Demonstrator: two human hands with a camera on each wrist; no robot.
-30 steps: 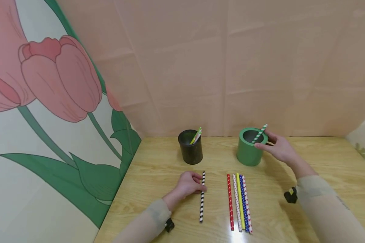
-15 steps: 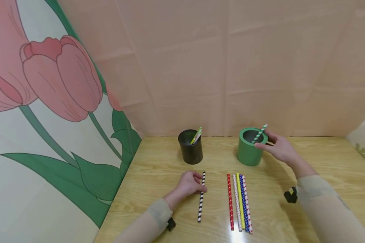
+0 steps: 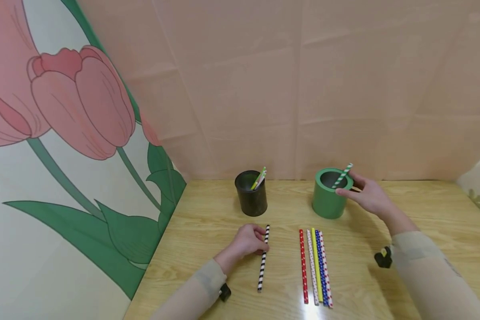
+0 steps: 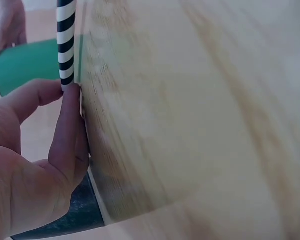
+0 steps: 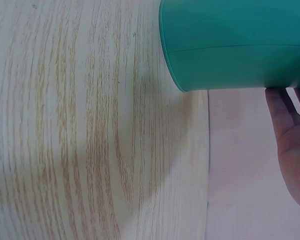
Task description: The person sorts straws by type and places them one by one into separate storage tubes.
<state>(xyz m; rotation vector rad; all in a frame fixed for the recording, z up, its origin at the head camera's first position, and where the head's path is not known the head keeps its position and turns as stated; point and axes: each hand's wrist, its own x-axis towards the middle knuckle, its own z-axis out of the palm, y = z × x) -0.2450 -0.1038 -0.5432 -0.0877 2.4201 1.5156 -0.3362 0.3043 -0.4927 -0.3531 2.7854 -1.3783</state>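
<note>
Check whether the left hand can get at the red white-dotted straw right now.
Probably yes: the left hand pinches the black-and-white striped straw, which it may need to release first, but otherwise only tabletop shows between it and the red white-dotted straw.

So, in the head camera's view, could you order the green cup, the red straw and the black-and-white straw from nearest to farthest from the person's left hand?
1. Black-and-white straw: pinched in the left hand itself.
2. Red straw: lying a little way to the right.
3. Green cup: farther right and back, held by the right hand.
</note>
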